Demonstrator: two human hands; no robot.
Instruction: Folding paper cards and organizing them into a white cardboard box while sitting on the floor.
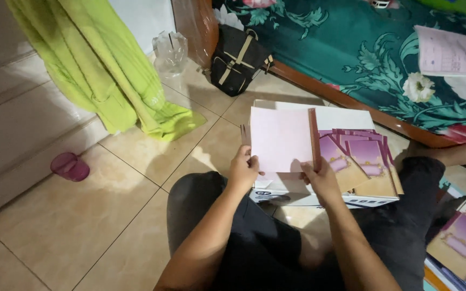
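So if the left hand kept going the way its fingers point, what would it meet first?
The left hand already grips the pale pink card. Beyond it, probably the white box, then the black bag, though depth is unclear.

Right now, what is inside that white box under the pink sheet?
Inside the white box, purple-and-tan printed cards lie fanned out. The pink sheet, held by the left hand and right hand, covers the box's left half.
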